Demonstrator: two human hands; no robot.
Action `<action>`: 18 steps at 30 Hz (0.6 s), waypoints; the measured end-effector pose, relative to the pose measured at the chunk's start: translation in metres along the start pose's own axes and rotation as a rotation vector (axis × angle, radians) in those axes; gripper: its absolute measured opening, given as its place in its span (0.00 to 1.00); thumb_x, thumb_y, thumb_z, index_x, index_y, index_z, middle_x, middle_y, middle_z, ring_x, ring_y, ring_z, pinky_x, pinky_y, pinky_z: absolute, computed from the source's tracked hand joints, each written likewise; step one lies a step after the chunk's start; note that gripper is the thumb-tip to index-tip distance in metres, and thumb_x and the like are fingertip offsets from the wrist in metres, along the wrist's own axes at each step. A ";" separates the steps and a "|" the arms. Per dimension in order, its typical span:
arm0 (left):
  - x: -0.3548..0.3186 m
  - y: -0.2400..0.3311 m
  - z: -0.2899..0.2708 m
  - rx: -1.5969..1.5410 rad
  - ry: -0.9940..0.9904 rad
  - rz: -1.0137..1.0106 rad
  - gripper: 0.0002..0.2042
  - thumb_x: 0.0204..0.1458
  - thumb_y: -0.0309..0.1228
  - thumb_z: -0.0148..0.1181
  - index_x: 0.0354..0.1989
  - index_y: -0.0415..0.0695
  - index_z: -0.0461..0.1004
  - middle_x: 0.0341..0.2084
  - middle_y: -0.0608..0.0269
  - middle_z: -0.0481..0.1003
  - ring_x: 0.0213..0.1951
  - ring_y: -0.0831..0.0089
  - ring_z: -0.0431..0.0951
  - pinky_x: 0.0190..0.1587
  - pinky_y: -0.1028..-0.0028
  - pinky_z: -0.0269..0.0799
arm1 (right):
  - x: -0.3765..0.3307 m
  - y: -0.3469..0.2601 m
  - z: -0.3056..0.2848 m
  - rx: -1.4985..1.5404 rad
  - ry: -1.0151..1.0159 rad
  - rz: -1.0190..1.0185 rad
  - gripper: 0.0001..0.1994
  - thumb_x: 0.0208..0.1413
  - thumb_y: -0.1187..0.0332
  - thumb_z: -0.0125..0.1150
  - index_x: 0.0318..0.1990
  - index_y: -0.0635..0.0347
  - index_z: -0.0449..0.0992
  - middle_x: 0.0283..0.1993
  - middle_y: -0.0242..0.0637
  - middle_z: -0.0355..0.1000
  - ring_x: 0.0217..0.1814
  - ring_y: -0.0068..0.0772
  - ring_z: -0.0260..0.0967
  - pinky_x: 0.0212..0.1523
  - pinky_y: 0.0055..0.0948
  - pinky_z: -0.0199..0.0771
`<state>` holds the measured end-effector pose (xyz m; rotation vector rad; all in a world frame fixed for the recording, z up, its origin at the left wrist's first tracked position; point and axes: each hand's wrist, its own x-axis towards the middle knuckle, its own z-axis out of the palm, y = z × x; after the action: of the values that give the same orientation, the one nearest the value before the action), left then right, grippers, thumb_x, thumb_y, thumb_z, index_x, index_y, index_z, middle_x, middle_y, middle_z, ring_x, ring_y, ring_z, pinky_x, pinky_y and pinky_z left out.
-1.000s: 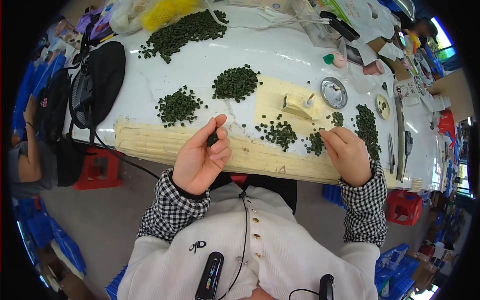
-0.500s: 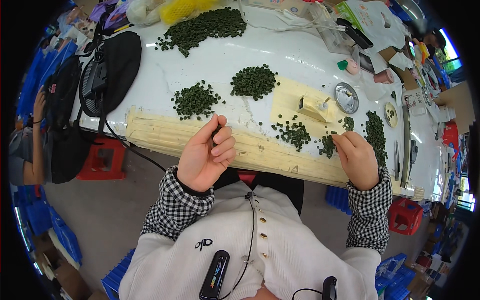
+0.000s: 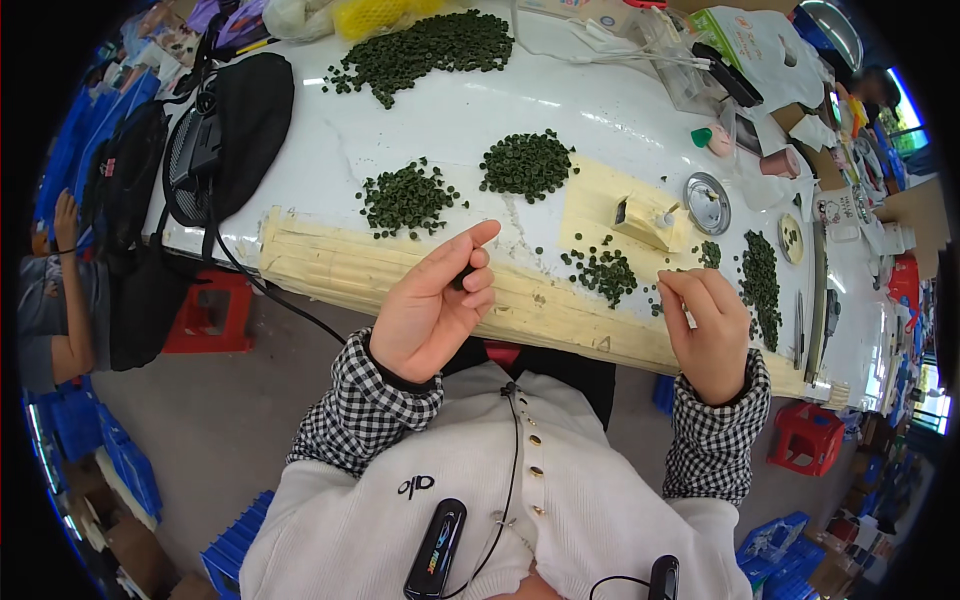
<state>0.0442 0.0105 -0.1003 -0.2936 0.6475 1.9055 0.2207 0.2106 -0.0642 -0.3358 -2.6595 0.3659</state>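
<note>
My left hand [image 3: 425, 315] is raised over the table's front edge, palm up, its fingers curled around one or more small dark green pieces [image 3: 463, 277]; how many is hidden. My right hand [image 3: 712, 330] hovers at the edge further right, thumb and fingertips pinched together. Whatever sits in that pinch is too small to tell. Beyond its fingertips lie a loose pile of green pieces [image 3: 605, 275] and a small cluster [image 3: 709, 254]. A cream taped block with a short upright pin [image 3: 650, 222] stands on yellowish tape behind them.
More green pieces form heaps at the middle [image 3: 525, 166], left [image 3: 408, 198], back [image 3: 430, 55] and right [image 3: 760, 285]. A round metal dish [image 3: 707, 203] sits behind the block. Tweezers [image 3: 799, 328] lie at right, a black bag [image 3: 255, 125] at left. Another person's arm [image 3: 70, 280] shows far left.
My right hand has drawn back slightly toward me from the small pile. My left hand has shifted a little right, its index finger stretching further out. The whole view has shifted slightly.
</note>
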 end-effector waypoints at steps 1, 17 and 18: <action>0.000 0.001 0.000 0.021 -0.002 0.006 0.11 0.63 0.30 0.44 0.48 0.39 0.66 0.28 0.68 0.66 0.25 0.84 0.59 0.25 0.85 0.58 | 0.001 -0.005 0.004 0.037 0.008 -0.011 0.07 0.44 0.79 0.63 0.33 0.64 0.75 0.28 0.39 0.69 0.27 0.38 0.68 0.26 0.30 0.69; 0.008 -0.010 0.002 0.192 -0.088 -0.058 0.09 0.60 0.29 0.49 0.45 0.39 0.69 0.33 0.68 0.71 0.21 0.89 0.56 0.21 0.88 0.54 | -0.019 0.002 0.014 0.222 0.202 0.241 0.06 0.44 0.83 0.62 0.32 0.68 0.75 0.27 0.41 0.71 0.27 0.33 0.70 0.29 0.25 0.69; 0.009 -0.010 0.002 0.188 -0.084 -0.055 0.09 0.60 0.28 0.49 0.46 0.38 0.69 0.34 0.67 0.72 0.21 0.89 0.56 0.21 0.88 0.54 | -0.023 0.006 0.012 0.202 0.215 0.263 0.06 0.45 0.83 0.62 0.32 0.69 0.75 0.28 0.42 0.71 0.27 0.32 0.70 0.30 0.24 0.69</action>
<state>0.0497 0.0220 -0.1059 -0.1097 0.7481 1.7798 0.2367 0.2076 -0.0854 -0.6246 -2.3479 0.6374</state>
